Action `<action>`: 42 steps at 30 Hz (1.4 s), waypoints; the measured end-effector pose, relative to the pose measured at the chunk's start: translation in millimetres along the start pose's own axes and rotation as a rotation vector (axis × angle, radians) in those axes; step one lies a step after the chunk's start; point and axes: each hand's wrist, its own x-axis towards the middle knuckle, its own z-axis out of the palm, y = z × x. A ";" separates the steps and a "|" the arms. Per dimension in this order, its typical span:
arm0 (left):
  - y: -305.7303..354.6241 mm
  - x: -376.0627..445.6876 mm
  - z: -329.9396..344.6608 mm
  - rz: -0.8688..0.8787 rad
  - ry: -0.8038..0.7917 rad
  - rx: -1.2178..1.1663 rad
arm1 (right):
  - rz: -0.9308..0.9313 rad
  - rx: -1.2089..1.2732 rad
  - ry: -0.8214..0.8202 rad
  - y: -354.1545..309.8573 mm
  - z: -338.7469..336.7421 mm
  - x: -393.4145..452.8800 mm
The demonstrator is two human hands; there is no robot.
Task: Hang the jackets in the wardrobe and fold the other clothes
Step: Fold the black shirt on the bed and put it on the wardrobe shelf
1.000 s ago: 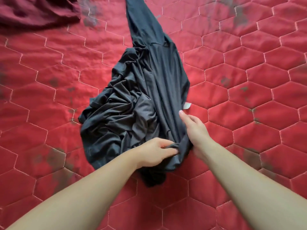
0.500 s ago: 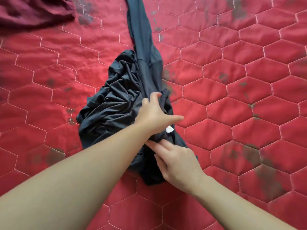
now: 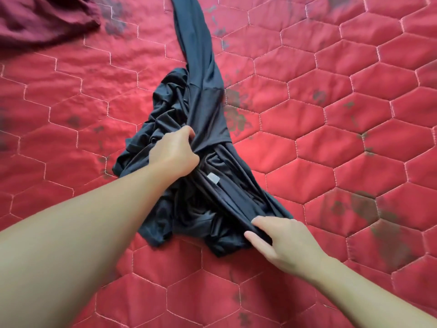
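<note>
A crumpled black garment (image 3: pixel 203 114) lies bunched in the middle of the red quilted bed cover (image 3: pixel 331 143), with one long sleeve stretched away toward the top edge. A small white label (image 3: pixel 213 178) shows on its folds. My left hand (image 3: pixel 173 153) grips a fold in the middle of the heap, fingers curled into the cloth. My right hand (image 3: pixel 281 240) pinches the near edge of the garment between thumb and fingers.
A dark maroon garment (image 3: pixel 40 17) lies at the top left corner of the cover. The quilt has hexagon stitching and dark flower prints on all sides of the black heap.
My left hand closed on the fold in the middle of the garment. My right hand slid toward me and to the right, drawing the near edge out; the white label is uncovered.
</note>
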 end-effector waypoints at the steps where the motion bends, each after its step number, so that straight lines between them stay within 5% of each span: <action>1: -4.2 0.1 -2.5 0.015 0.032 0.068 | -0.018 -0.031 -0.055 -2.4 -4.0 -1.2; 5: -13.6 -1.7 -14.0 0.356 0.218 0.403 | 0.132 0.232 -0.154 -13.8 -20.7 3.7; 8: -10.2 1.3 -26.1 0.632 0.104 0.663 | 0.373 0.326 -0.118 -9.7 -26.0 16.2; 13: -1.1 -0.2 -43.6 0.391 -0.281 0.624 | 0.557 0.136 -0.220 8.5 -34.1 30.8; 17: -2.9 -2.1 -55.3 0.221 -0.483 0.347 | 0.592 0.068 -0.007 23.7 -39.8 32.7; 22: 13.2 -2.2 -87.8 -0.066 -0.176 -0.292 | 0.678 0.311 0.376 32.8 -103.4 48.5; 25: 45.6 -5.0 -130.9 -0.125 -0.084 -0.572 | 0.605 0.246 0.478 26.0 -155.5 61.1; 30: 100.5 -21.8 -250.0 -0.137 0.064 -0.813 | 0.558 -0.128 0.366 15.1 -259.2 58.1; 34: 132.7 -50.8 -359.5 -0.052 0.053 -0.764 | 0.554 0.009 0.160 -18.9 -370.9 59.0; 39: 167.5 -83.9 -488.0 0.022 0.237 -1.051 | 0.403 0.289 0.515 -101.9 -533.9 56.3; 42: 172.5 -101.8 -557.1 0.149 0.412 -1.208 | 0.234 0.359 0.933 -143.3 -617.4 32.6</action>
